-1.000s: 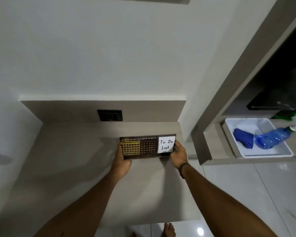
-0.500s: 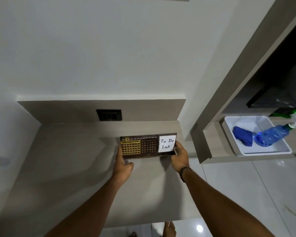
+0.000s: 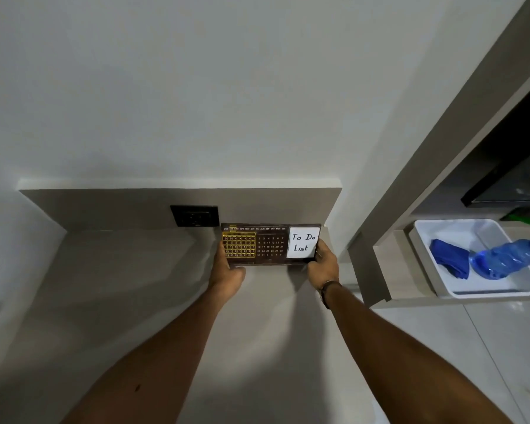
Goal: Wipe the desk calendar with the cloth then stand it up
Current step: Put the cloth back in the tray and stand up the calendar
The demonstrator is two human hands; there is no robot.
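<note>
Grey desk [image 3: 120,301] carried a black wall socket [image 3: 194,216] at its back panel. Left hand [image 3: 227,270] and right hand [image 3: 323,266] each gripped an end of the upright desk calendar [image 3: 270,243]. Blue cloth [image 3: 450,262] lay in a white tray [image 3: 426,237], touching a spray bottle [image 3: 505,259].

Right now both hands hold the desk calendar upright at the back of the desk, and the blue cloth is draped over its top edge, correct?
Not quite. The head view shows both hands, left and right, holding the desk calendar upright, but the blue cloth lies in the white tray beside the spray bottle.
</note>
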